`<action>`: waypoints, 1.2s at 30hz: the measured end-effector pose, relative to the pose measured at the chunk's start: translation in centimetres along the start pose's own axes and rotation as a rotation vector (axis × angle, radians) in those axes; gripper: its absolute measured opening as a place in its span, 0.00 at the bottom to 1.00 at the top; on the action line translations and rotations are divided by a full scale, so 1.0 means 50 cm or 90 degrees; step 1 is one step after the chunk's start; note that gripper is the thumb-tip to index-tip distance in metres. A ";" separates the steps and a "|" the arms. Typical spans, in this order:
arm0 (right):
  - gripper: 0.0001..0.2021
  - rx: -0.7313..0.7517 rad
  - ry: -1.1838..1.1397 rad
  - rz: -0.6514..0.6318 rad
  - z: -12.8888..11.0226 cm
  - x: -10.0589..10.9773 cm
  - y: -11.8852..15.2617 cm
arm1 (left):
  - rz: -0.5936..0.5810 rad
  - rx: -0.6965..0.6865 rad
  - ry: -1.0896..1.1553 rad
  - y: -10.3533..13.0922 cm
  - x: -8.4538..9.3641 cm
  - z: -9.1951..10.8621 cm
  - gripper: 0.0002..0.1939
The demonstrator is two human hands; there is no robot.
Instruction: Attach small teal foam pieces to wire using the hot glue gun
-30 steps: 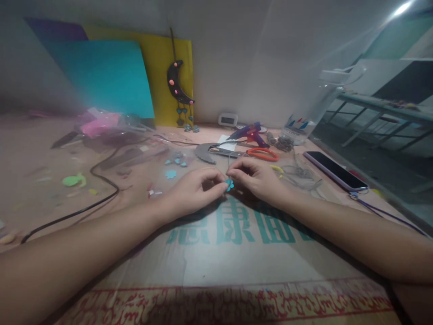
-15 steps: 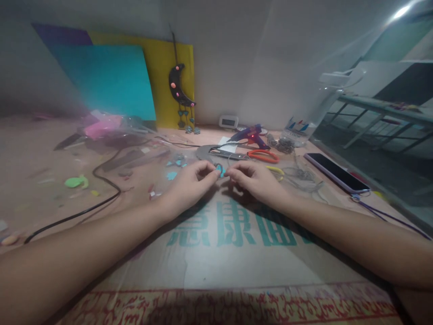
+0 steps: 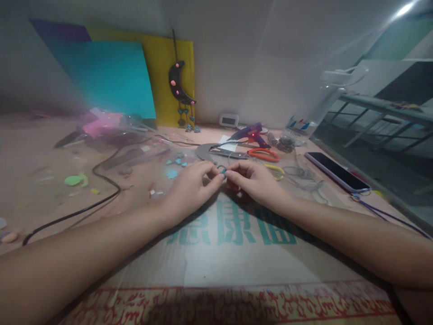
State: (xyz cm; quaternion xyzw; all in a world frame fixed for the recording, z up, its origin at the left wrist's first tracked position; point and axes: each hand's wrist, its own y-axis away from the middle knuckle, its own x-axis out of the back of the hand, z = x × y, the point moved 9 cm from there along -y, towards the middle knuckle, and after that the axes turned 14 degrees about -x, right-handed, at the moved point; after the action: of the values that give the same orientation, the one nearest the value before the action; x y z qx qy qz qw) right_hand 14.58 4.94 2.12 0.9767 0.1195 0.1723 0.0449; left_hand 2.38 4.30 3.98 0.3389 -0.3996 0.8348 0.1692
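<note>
A small teal-blue piece with a thin dark loop sits between my two hands, mostly covered by fingertips. My left hand pinches it from the left with thumb and forefinger. From the right, my right hand meets it in a pinch, its thumb and forefinger at the piece. Just left of the hands lie light blue flower-shaped pieces. Beyond the fingers is a grey crescent cutout. Scissors with orange handles lie behind the right hand, and a yellow handle shows beside it.
A glue gun with a red light rests at the back. A black moon ornament hangs before a yellow board. To the right are a phone and grey cord. A black cable crosses the left side.
My right fingertips have closed in on the small piece, where a little gap was before. The left fingertips have shifted slightly right, and less of the blue piece shows.
</note>
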 end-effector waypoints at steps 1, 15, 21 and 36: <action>0.11 0.000 0.007 0.006 0.000 0.002 0.000 | -0.003 0.003 0.005 0.000 -0.001 -0.002 0.12; 0.12 0.002 0.008 -0.004 -0.004 0.006 0.000 | -0.012 0.028 0.063 0.001 -0.010 -0.011 0.13; 0.18 -0.008 0.012 -0.009 -0.002 0.004 0.000 | 0.011 0.035 0.115 -0.002 -0.005 -0.012 0.13; 0.13 -0.035 -0.068 -0.029 0.001 0.002 0.003 | 0.083 -0.101 -0.013 -0.002 0.028 0.020 0.04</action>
State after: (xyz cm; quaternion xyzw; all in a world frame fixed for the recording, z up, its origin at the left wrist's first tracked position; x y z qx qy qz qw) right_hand 14.73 4.84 2.14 0.9800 0.1342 0.1223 0.0816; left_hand 1.87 3.59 5.49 0.3062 -0.4871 0.8063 0.1371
